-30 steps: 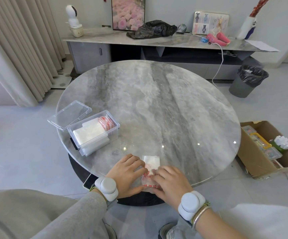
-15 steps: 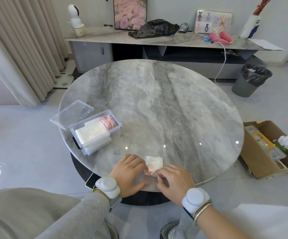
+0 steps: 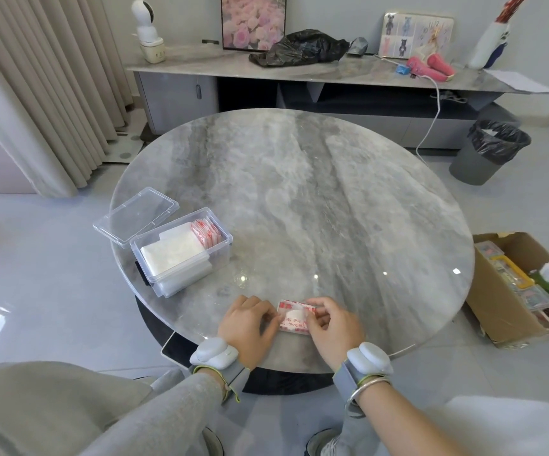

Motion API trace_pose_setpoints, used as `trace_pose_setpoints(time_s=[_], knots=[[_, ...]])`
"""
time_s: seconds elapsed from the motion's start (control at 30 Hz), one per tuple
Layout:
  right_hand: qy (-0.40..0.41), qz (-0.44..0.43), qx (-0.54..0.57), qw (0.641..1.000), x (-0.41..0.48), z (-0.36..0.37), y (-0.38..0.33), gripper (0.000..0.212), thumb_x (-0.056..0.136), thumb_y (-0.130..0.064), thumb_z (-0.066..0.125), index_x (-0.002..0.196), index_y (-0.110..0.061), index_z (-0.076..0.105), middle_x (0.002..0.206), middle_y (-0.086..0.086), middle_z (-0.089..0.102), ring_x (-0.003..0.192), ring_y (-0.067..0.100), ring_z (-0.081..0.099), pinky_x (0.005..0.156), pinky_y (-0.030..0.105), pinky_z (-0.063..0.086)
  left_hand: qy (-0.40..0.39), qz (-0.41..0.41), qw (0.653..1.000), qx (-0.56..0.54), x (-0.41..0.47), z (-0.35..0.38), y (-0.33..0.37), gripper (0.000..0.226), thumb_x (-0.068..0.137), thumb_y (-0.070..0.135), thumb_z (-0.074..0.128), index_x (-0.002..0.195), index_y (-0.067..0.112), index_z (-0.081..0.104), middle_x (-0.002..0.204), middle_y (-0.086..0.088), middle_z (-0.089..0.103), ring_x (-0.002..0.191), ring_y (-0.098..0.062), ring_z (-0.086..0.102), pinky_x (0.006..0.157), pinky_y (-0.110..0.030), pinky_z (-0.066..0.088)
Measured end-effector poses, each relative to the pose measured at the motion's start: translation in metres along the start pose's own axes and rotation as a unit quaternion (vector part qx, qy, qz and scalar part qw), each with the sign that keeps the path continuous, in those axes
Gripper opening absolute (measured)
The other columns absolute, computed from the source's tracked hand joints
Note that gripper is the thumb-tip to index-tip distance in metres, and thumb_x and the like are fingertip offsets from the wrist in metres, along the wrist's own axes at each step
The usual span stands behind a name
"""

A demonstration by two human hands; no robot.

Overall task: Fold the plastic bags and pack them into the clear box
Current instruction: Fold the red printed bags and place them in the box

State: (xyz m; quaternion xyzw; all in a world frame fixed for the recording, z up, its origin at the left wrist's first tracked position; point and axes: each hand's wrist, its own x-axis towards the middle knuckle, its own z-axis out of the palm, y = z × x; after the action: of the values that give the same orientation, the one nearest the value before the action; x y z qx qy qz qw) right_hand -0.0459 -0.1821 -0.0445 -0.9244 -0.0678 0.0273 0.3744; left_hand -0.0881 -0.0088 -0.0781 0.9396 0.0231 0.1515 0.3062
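Smaller since a second ago, the limp, slippery plastic bag (image 3: pixel 294 321) is being creased: left hand (image 3: pixel 247 324) holding its edge, right hand (image 3: pixel 333 325) pinching its flap; probably best gripped across folds.

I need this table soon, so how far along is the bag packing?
Done: the clear plastic box, lid open, holds white and red-printed folded bags. In hand: the left hand and right hand hold one red-printed plastic bag at the grey marble table's near edge. Left: finishing and packing it.
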Motion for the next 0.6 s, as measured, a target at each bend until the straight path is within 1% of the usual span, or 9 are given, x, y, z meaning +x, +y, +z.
trace_pose_setpoints(time_s=[0.07,0.2,0.3,0.37,0.4,0.43,0.5,0.57,0.6], knots=[[0.007,0.003,-0.005,1.0,-0.001,0.002,0.0,0.015,0.084,-0.026,0.067,0.099,-0.029,0.068,0.068,-0.016,0.059,0.06,-0.002,0.054,0.061,0.017,0.045,-0.001,-0.01,1.0,0.013,0.002,0.002,0.001,0.043,0.086,0.061,0.039,0.073,0.028,0.063,0.071,0.017,0.053,0.073,-0.008,0.046,0.059,-0.01,0.028],[0.011,0.001,-0.01,1.0,-0.003,0.005,0.0,0.013,0.085,-0.027,0.068,0.098,-0.029,0.068,0.069,-0.015,0.059,0.06,-0.001,0.053,0.062,0.019,0.045,-0.002,-0.01,0.999,0.041,0.005,0.002,0.003,0.043,0.085,0.063,0.04,0.073,0.027,0.06,0.073,0.016,0.051,0.074,-0.009,0.046,0.057,-0.02,0.038],[0.009,-0.013,-0.031,0.999,-0.002,0.007,0.001,0.013,0.086,-0.026,0.067,0.098,-0.029,0.068,0.07,-0.016,0.057,0.059,-0.002,0.05,0.062,0.018,0.042,0.0,-0.004,0.999,0.039,0.004,0.001,0.002,0.027,0.085,0.053,0.056,0.078,0.027,0.059,0.08,0.016,0.05,0.076,-0.009,0.048,0.056,-0.024,0.044],[0.012,-0.029,-0.038,0.999,-0.002,0.009,0.001,0.012,0.086,-0.025,0.066,0.097,-0.028,0.068,0.073,-0.016,0.057,0.059,-0.001,0.049,0.061,0.016,0.04,0.01,-0.01,0.999,0.036,0.002,-0.002,0.003,0.019,0.085,0.045,0.065,0.088,0.027,0.057,0.092,0.014,0.051,0.083,-0.007,0.049,0.056,-0.023,0.046],[0.013,-0.033,-0.041,0.999,-0.001,0.01,0.001,0.013,0.086,-0.024,0.066,0.097,-0.028,0.069,0.075,-0.015,0.058,0.06,0.0,0.049,0.061,0.016,0.039,0.02,-0.003,0.999,0.039,0.001,-0.005,0.005,0.019,0.085,0.04,0.067,0.093,0.026,0.056,0.098,0.013,0.051,0.086,-0.007,0.049,0.057,-0.023,0.046],[0.014,-0.036,-0.044,0.998,-0.001,0.012,0.002,0.013,0.086,-0.024,0.066,0.098,-0.028,0.069,0.077,-0.014,0.059,0.061,0.001,0.049,0.062,0.017,0.04,0.033,0.025,0.998,0.048,0.0,-0.006,0.004,0.018,0.085,0.035,0.066,0.095,0.024,0.056,0.103,0.011,0.052,0.091,-0.008,0.05,0.061,-0.024,0.047],[0.019,-0.041,-0.046,0.998,0.0,0.014,0.003,0.014,0.086,-0.023,0.066,0.098,-0.027,0.07,0.079,-0.014,0.059,0.061,0.002,0.049,0.063,0.02,0.041,0.045,0.127,0.989,0.068,0.0,-0.009,0.002,0.011,0.088,0.024,0.061,0.098,0.02,0.06,0.112,0.007,0.056,0.102,-0.015,0.054,0.076,-0.03,0.048],[0.022,-0.042,-0.046,0.998,0.0,0.016,0.004,0.014,0.085,-0.022,0.066,0.099,-0.026,0.07,0.079,-0.014,0.058,0.062,0.002,0.049,0.063,0.021,0.042,0.032,0.226,0.971,0.076,0.0,-0.009,-0.001,0.016,0.092,0.016,0.055,0.104,0.016,0.066,0.12,0.003,0.062,0.117,-0.02,0.056,0.091,-0.035,0.045],[0.024,-0.043,-0.047,0.998,0.0,0.016,0.004,0.014,0.086,-0.021,0.066,0.099,-0.025,0.069,0.079,-0.014,0.058,0.063,0.003,0.049,0.063,0.021,0.042,0.017,0.266,0.96,0.081,-0.002,-0.009,-0.003,0.022,0.095,0.017,0.051,0.109,0.014,0.068,0.125,0.002,0.062,0.124,-0.02,0.054,0.099,-0.037,0.043]])
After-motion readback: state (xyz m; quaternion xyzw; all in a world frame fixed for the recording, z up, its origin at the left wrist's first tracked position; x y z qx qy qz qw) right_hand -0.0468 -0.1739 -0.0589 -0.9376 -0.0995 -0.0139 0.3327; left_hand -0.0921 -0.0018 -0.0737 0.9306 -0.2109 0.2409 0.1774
